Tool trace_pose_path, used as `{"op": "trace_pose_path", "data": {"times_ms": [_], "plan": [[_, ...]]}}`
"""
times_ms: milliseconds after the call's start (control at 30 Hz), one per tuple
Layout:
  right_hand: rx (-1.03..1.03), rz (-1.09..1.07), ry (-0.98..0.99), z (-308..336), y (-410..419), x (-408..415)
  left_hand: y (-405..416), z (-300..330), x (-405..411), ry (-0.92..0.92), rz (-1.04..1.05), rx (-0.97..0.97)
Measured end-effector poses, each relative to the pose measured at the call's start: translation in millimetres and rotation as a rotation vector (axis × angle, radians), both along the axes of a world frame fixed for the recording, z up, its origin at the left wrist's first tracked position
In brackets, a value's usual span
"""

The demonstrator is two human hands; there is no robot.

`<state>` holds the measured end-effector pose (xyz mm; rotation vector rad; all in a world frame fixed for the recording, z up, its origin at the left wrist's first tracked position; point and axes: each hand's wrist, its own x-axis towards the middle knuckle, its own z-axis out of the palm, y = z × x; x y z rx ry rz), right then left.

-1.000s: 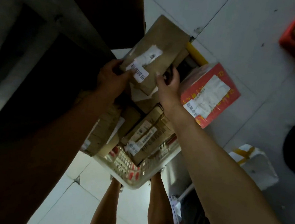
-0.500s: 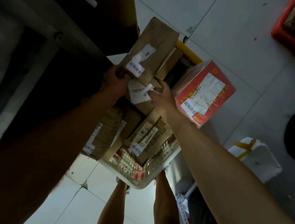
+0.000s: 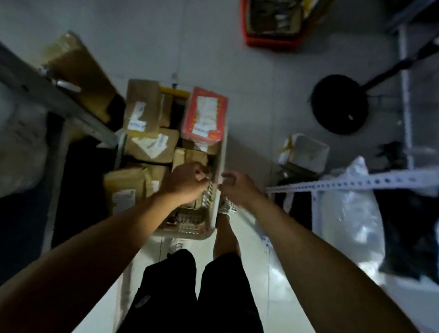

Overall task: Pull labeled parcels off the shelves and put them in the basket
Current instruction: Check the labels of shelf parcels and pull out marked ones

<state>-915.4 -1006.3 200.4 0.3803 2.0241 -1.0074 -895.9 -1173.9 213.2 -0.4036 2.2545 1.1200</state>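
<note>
Person, standing, both arms extended forward and downward, forearms bare. Left hand (image 3: pixel 186 180): back of the hand uppermost, fingers curled inward toward the palm, thumb side turned toward the other hand; whether anything sits in the grasp cannot be told through the blur. Right hand (image 3: pixel 234 185): just beside the left, not touching it, fingers loosely curled, nothing visible in them. Both wrists roughly straight, in line with the forearms, the two arms converging toward the hands. Legs visible below and between the arms: dark shorts, bare lower legs, light shoes, feet apart. Details of fingertips soft from motion blur.
</note>
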Motion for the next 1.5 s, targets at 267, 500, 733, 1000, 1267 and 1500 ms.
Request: {"op": "trace_pose_path", "data": {"times_ms": [267, 500, 733, 1000, 1267, 1500], "plan": [[0.088, -0.275, 0.03, 112, 117, 175, 109, 88, 74, 0.025, -0.663, -0.075], [0.188, -0.669, 0.074, 198, 200, 370, 252, 138, 187, 0.05, -1.234, -0.044], [0.373, -1.182, 0.078, 237, 273, 582, 430, 207, 345, 0.212, -1.868, 0.037], [0.606, -1.639, 0.229, 319, 292, 765, 549, 300, 545, 0.37, -2.177, 0.354], [0.83, -1.931, 0.276, 365, 302, 860, 592, 358, 700, 0.351, -2.425, 0.661], [1.246, -2.252, 0.465, 408, 343, 921, 641, 415, 798, 0.252, -2.363, 1.077]]}}
